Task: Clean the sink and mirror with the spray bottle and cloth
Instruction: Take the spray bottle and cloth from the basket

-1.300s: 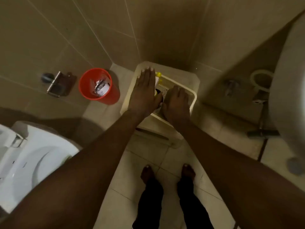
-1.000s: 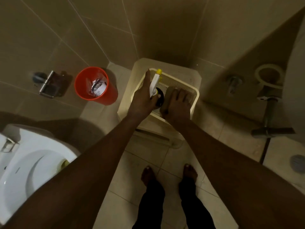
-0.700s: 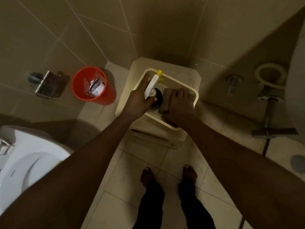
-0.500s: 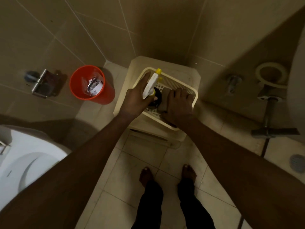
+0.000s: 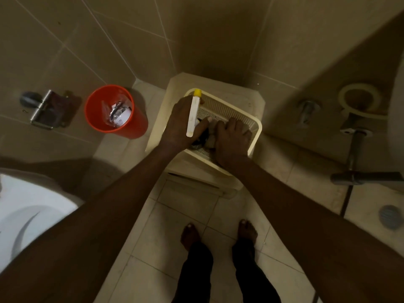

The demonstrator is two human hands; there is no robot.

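Both hands down in a cream perforated basket (image 5: 255,125) on a cream stool (image 5: 218,84) in the tiled corner. Left hand (image 5: 182,125) wrapped round a white spray bottle (image 5: 192,115) with a yellow cap, lifted above the basket's left edge. Right hand (image 5: 231,138) inside the basket, fingers curled on a grey cloth (image 5: 211,138). Left of the basket, an orange bin (image 5: 131,127); further left, a white toilet (image 5: 32,206).
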